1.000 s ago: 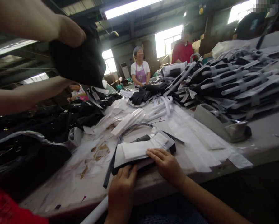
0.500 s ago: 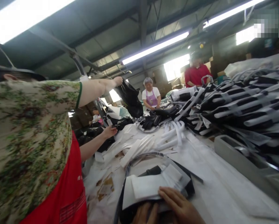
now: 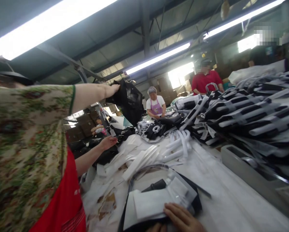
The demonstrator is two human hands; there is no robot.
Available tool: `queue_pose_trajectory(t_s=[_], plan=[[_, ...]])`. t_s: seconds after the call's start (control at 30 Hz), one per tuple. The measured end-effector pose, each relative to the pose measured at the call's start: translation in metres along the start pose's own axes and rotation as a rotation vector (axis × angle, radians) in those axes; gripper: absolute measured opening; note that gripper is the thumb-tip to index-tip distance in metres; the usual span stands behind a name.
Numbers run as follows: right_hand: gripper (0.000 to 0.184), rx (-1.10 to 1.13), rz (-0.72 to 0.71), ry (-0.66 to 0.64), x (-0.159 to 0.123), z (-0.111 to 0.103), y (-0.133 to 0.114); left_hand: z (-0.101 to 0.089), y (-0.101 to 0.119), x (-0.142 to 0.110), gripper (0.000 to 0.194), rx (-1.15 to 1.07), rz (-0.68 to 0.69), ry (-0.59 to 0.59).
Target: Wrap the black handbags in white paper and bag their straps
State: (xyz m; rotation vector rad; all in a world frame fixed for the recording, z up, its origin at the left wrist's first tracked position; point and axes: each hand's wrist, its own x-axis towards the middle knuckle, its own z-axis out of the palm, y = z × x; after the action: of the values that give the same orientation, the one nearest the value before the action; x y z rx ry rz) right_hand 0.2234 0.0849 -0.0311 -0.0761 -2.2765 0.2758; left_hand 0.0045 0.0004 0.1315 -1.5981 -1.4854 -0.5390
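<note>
Bag [image 3: 139,224] at bottom centre, pad [image 3: 150,203] on top, both hands at its near side.
Far left, a co-worker [image 3: 25,145] holds a black item [image 3: 128,101] aloft, arm outstretched, probably for clearance over the heaped bench. Left hand [image 3: 157,228]: only a few fingers show at the bottom of view; opening and hold cannot be told. Right hand [image 3: 184,219]: fingers straight, close together, touching the pad's near edge, apparently steadying it; thumb hidden, so any pinch cannot be told. Further right, dispenser [image 3: 245,172] near the pile [image 3: 245,114].
</note>
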Motion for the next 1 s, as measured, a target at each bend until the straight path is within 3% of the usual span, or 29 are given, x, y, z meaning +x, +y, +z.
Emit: queue_pose_trajectory(t_s=[0.13, 0.23, 0.37, 0.47, 0.7, 1.0], plan=[[0.095, 0.097, 0.19, -0.249, 0.017, -0.047, -0.021, -0.013, 0.083, -0.104, 0.02, -0.084, 0.034, -0.042], [0.09, 0.026, 0.215, -0.307, 0.031, -0.07, -0.025, -0.021, 0.103, -0.135, 0.027, -0.096, -0.054, -0.094], [0.061, -0.113, 0.184, -0.267, 0.039, -0.065, -0.02, -0.026, 0.091, -0.138, 0.031, -0.072, -0.137, -0.145], [0.049, -0.286, 0.11, -0.211, 0.043, -0.053, -0.019, -0.033, 0.086, -0.136, 0.032, -0.044, -0.157, -0.174], [0.042, -0.39, -0.029, -0.193, 0.045, -0.047, -0.014, -0.036, 0.103, -0.131, 0.049, -0.009, -0.2, -0.326], [0.038, -0.384, -0.093, -0.211, 0.055, -0.049, -0.023, -0.047, 0.097, -0.128, 0.068, 0.038, -0.031, -0.363]])
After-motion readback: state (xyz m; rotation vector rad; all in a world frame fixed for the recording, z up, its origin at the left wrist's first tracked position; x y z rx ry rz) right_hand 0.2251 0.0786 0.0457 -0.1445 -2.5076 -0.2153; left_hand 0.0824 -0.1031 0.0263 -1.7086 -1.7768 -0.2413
